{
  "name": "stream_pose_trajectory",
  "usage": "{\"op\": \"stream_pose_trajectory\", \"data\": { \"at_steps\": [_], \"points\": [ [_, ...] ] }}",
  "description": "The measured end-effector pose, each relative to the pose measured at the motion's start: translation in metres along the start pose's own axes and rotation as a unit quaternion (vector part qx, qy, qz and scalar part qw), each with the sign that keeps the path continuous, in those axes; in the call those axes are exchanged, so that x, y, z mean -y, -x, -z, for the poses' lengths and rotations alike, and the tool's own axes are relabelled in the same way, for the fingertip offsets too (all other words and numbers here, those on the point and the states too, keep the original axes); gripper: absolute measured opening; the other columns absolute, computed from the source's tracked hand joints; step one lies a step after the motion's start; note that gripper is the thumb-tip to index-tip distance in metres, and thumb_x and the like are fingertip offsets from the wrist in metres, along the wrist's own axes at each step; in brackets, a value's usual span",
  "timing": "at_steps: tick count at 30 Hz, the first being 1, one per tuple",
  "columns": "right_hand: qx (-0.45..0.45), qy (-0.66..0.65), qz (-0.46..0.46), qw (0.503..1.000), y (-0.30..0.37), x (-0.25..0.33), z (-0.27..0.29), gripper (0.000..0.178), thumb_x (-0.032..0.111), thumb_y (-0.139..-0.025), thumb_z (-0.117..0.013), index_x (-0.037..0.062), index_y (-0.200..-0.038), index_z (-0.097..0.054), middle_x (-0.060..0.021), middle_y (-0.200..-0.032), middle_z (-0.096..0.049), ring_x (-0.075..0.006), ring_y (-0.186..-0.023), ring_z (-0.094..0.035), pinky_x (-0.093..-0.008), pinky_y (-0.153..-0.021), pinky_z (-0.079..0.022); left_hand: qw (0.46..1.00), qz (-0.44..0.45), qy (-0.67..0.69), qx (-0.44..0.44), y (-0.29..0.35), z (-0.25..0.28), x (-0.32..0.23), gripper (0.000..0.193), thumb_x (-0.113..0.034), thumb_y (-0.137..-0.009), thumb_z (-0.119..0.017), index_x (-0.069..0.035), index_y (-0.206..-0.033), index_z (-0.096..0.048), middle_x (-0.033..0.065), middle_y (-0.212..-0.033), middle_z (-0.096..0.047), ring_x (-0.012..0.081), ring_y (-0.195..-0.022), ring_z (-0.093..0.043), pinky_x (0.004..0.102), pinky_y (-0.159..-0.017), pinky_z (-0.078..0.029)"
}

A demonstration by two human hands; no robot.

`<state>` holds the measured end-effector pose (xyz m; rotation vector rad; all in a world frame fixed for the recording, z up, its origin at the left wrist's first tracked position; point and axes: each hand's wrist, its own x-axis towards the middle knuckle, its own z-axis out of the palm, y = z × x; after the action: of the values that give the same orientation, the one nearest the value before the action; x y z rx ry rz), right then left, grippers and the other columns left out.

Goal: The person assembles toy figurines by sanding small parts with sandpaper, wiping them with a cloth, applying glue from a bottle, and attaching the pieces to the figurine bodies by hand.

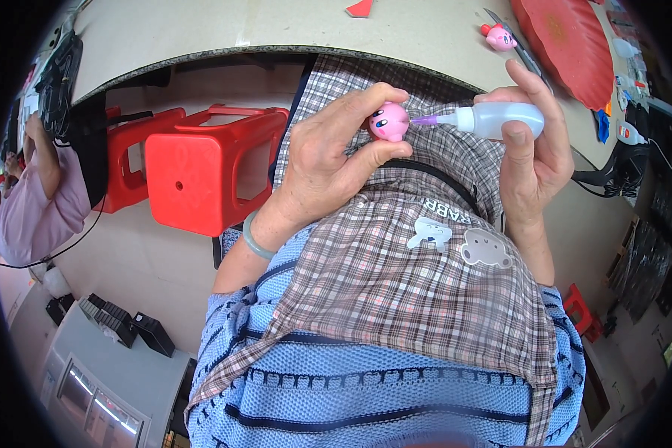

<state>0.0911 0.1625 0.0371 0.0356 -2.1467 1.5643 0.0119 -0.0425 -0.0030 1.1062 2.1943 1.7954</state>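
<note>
A small round pink figurine (pixel 389 122) with a painted face is pinched between the thumb and fingers of my left hand (pixel 334 145). My right hand (pixel 534 149) grips a translucent squeeze bottle (pixel 504 120) lying sideways, its white collar toward the figurine. The bottle's thin purple nozzle (pixel 428 119) meets the figurine's right side, or nearly so; I cannot tell if they touch. Both hands are above my lap, in front of the plaid apron (pixel 418 299).
A pale worktable (pixel 276 26) curves across the top. On it are a red scalloped tray (pixel 564 45), a second pink figurine (pixel 499 37), a dark slim tool and a red piece (pixel 360 8). Red stools (pixel 183 183) stand at left, near another person's pink sleeve (pixel 45 201).
</note>
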Motion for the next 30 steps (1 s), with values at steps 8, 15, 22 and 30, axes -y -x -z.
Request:
{"op": "stream_pose_trajectory", "data": {
  "at_steps": [8,15,22,30],
  "points": [
    [-0.001,0.019,0.015,1.000,-0.0001,0.0011,-0.0005,0.043,0.019,-0.093,-0.063,-0.0062,-0.126,-0.053,-0.0141,-0.093,-0.069,-0.0176,-0.085,-0.068,-0.0277,-0.073,-0.055,1.000,0.008,-0.003,0.002,0.0006,-0.0001,0.0004,0.047,-0.024,-0.075,-0.079,-0.005,-0.115,-0.061,0.0102,-0.092,-0.068,0.0185,-0.075,-0.066,0.0287,-0.065,-0.054],
    [0.001,0.048,0.040,0.998,-0.0011,0.0007,-0.0016,0.043,0.019,-0.092,-0.065,-0.0061,-0.125,-0.054,-0.0142,-0.091,-0.070,-0.0175,-0.082,-0.069,-0.0270,-0.071,-0.055,0.997,0.063,0.007,0.045,0.0016,0.0045,-0.0054,0.049,-0.020,-0.079,-0.078,0.000,-0.119,-0.060,0.0120,-0.108,-0.066,0.0165,-0.092,-0.065,0.0292,-0.082,-0.053],
    [0.011,0.070,0.012,0.997,0.0013,0.0065,-0.0020,0.045,0.026,-0.094,-0.061,-0.0055,-0.126,-0.054,-0.0139,-0.091,-0.068,-0.0181,-0.084,-0.068,-0.0268,-0.071,-0.055,0.997,0.059,0.020,0.040,0.0022,0.0033,-0.0037,0.049,-0.020,-0.079,-0.078,0.000,-0.119,-0.060,0.0118,-0.109,-0.066,0.0167,-0.094,-0.065,0.0293,-0.083,-0.053],
    [0.018,0.092,0.006,0.996,0.0009,0.0063,-0.0027,0.048,0.031,-0.097,-0.057,-0.0061,-0.127,-0.053,-0.0134,-0.089,-0.067,-0.0180,-0.085,-0.067,-0.0278,-0.074,-0.053,0.996,0.073,0.022,0.046,0.0019,0.0037,-0.0048,0.049,-0.018,-0.079,-0.078,0.000,-0.120,-0.059,0.0115,-0.109,-0.065,0.0158,-0.094,-0.064,0.0289,-0.083,-0.053]
  ]
}}
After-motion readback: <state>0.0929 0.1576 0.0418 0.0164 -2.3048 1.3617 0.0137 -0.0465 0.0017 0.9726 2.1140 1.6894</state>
